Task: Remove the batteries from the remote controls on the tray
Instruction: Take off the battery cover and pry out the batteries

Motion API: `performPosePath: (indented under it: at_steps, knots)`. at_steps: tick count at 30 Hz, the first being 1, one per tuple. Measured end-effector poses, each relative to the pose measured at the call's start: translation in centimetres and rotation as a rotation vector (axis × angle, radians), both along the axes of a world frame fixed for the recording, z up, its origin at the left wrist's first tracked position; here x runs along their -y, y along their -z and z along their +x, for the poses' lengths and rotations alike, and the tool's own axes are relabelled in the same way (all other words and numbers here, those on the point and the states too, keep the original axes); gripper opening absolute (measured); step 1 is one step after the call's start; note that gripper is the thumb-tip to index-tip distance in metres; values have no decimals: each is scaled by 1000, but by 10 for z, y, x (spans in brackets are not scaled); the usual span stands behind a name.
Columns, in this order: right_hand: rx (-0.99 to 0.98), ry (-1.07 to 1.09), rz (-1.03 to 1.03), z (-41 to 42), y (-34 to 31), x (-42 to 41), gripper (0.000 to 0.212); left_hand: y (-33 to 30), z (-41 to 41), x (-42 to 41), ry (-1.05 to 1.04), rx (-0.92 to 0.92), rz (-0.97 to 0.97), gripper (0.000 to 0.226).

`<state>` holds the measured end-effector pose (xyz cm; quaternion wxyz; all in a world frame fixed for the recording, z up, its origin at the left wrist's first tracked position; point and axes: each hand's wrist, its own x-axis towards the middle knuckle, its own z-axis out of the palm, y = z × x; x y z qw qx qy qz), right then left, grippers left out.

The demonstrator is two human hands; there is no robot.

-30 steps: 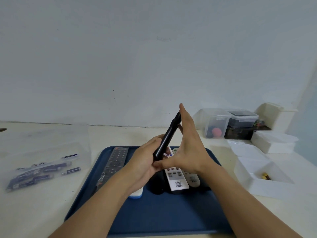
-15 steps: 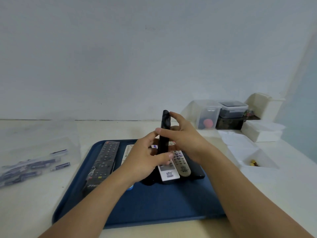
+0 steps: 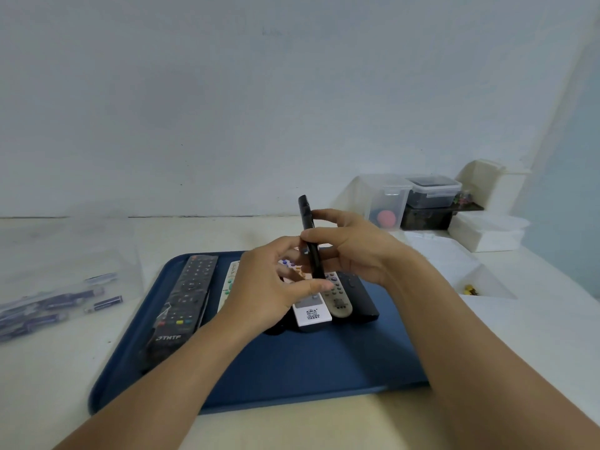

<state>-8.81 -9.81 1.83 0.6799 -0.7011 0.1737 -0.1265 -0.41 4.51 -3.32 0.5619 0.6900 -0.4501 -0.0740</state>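
Task looks partly done at most: a clear bag of loose batteries [image 3: 58, 303] lies on the bench [image 3: 324, 423] well left of the left hand [image 3: 269, 290], but whether those came from these remotes cannot be told. The slim black remote [image 3: 310, 235] is held nearly upright above the blue tray [image 3: 292, 378], between both hands; no open battery bay or cover is visible on it, so its batteries are judged still inside. Left hand: fingers curled around the remote's lower end, thumb stretched toward the right. Right hand [image 3: 354, 248]: pinches the remote's upper half, thumb on the near edge, index finger on the far edge, remaining fingers loosely bent behind it. Below the hands on the tray lie a long black remote [image 3: 181, 306] left of the left hand, a white remote [image 3: 311, 311] and a grey remote [image 3: 337, 297] directly under the hands, another white one [image 3: 229, 280] mostly hidden by the left hand, and a black one [image 3: 357, 297] under the right wrist. All appear shut, so most of the work seems left. Clear storage boxes [image 3: 418, 199] stand beyond the right hand.
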Motion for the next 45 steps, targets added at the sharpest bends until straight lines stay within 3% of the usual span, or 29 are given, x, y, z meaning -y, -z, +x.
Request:
performPosePath:
  at_steps: [2, 5, 9, 13, 19, 23, 28, 37, 42, 45]
  knots:
    - [-77, 148, -178, -5, -4, 12, 48, 2, 3, 1, 1, 145, 99, 70]
    - [-298, 414, -600, -15, -10, 26, 41, 5, 8, -2, 38, 377, 313, 95]
    - [-698, 308, -876, -29, -6, 29, 32, 8, 5, -4, 192, 543, 524, 98]
    - [-811, 248, -955, -29, -2, 32, 28, 7, 5, -6, 218, 576, 628, 78]
    - [-807, 281, -965, -25, 4, 33, 35, 8, 10, -7, 218, 569, 598, 78]
    - [-669, 366, -1081, -22, 0, 36, 33, 6, 9, -9, 210, 563, 592, 79]
    - [-778, 136, -903, -23, -3, 25, 39, 5, 8, -10, 208, 571, 601, 79]
    - [-803, 105, -879, -17, 2, 20, 35, 9, 12, -10, 191, 553, 552, 77]
    - [-566, 275, -880, -18, -2, 40, 30, 8, 9, -10, 216, 516, 535, 66]
    - [-128, 376, -840, -16, -6, 43, 21, 2, 7, -3, 100, 200, 242, 52]
